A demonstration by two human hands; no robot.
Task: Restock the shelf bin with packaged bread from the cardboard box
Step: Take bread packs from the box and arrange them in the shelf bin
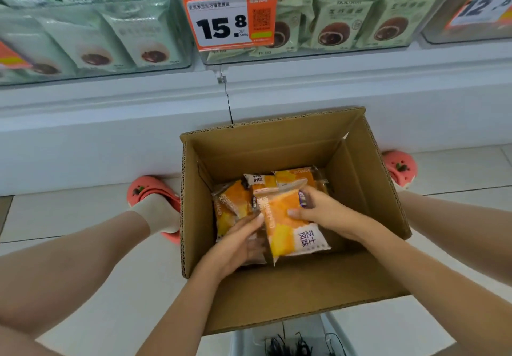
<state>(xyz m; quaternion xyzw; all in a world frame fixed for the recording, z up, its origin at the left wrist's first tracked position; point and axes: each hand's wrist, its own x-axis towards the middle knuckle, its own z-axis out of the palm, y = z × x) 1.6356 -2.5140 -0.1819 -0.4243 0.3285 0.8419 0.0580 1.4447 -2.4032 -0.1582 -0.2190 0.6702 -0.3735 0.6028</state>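
An open cardboard box (pixel 360 178) stands on the floor between my feet. Several orange and white bread packs lie at its bottom. Both my hands reach inside. My right hand (pixel 324 211) grips the top edge of the nearest bread pack (pixel 291 231), thumb on its front. My left hand (pixel 238 242) holds the left edge of that pack from below, fingers curled against it. More bread packs (pixel 230 206) lie to the left and behind. A clear shelf bin (pixel 304 53) sits above the box.
The shelf bins hold pale green packs (pixel 340 23) behind an orange price tag (pixel 230 20) reading 15.8. A white shelf base (pixel 110 139) runs behind the box. My feet in pink clogs (pixel 152 192) flank the box on the tiled floor.
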